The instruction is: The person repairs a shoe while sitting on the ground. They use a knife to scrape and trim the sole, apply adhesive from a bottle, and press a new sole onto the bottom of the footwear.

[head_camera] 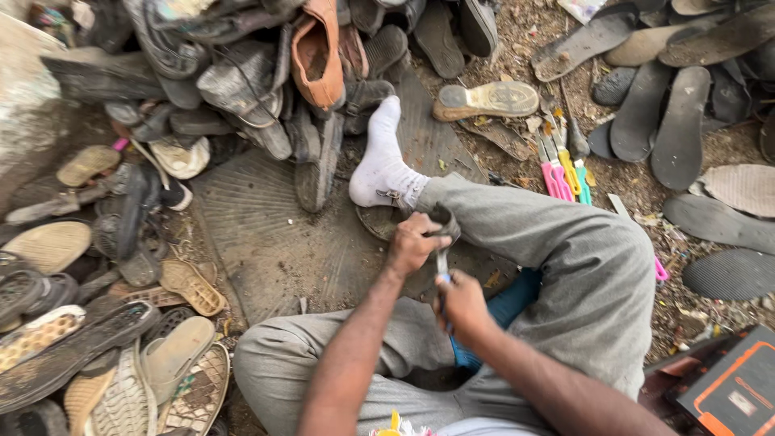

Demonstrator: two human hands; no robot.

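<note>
Both hands work close together at the knee; left hand (413,245) grips a dark sole piece (443,220); right hand (462,303) clamps a metal tool (442,262); white sock (383,165) rests on a rubber mat (266,234).

I count my two hands, left hand (413,245) and right hand (464,303), one white sock (383,171) at twelve o'clock, and one orange shoe (316,53) at eleven o'clock.

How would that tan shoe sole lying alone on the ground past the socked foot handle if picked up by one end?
The tan sole looks thin and flat, so it would probably bend or droop somewhat. With no upper attached, it is likely light for its size. Lying flat on gritty dirt, it should slide rather than roll or tip.
</note>
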